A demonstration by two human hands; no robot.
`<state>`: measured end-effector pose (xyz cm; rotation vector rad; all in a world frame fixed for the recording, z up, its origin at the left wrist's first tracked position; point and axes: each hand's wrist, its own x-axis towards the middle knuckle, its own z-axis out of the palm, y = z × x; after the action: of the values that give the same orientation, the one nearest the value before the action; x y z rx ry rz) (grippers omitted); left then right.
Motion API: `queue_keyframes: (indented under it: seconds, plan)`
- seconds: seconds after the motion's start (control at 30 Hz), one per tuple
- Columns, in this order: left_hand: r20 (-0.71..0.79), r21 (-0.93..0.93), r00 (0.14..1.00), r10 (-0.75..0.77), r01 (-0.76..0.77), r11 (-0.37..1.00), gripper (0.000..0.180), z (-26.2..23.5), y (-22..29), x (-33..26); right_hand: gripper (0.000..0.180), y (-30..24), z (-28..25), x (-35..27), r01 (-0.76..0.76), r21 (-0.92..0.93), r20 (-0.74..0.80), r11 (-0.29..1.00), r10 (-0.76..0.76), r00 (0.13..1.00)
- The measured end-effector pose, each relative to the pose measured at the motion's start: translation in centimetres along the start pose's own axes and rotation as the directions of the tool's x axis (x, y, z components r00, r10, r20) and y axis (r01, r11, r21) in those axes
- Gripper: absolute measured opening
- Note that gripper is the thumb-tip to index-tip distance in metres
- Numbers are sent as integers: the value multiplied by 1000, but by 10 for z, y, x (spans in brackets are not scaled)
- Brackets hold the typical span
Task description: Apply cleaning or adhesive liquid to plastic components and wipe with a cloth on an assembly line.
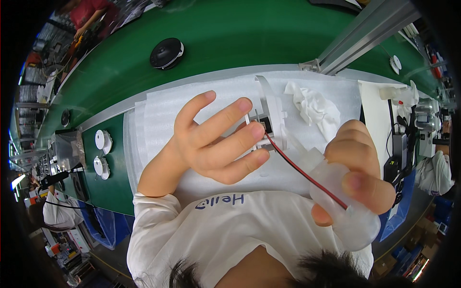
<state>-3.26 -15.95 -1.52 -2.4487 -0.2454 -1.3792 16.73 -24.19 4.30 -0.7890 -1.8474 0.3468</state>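
A white plastic housing (277, 126) is held up over the foam-covered bench by my left hand (209, 146). Its fingertips lie along the left edge, and the thumb is mostly hidden. Inside the housing sits a small black part (267, 126). A twisted red and black wire (307, 177) runs from the housing down to the right, across the front of a squeeze bottle, to a small pale end. My right hand (357, 153) is wrapped round that translucent white squeeze bottle (357, 229). The bottle's nozzle points up and left toward the housing; I cannot tell whether it touches.
Crumpled white tissue (314, 108) lies right of the housing on the white foam sheet (163, 113). A black round device (165, 54) rests on the green surface beyond. Two white round parts (102, 153) are at left. A metal post (367, 36) rises back right. Another person (89, 17) is far left.
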Motion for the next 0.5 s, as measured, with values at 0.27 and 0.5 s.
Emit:
queue_keyframes:
  seconds: [0.27, 0.5]
  plan:
    - [38, -50, 996, -80, 82, 995, 41, -7, -8, 1, 53, 2, 4, -3, 34, -20, 1, 999, -34, 999]
    - [-22, -121, 985, -172, 168, 978, 41, 2, -10, -3, 51, 14, 11, -3, 115, -8, 3, 993, -115, 993]
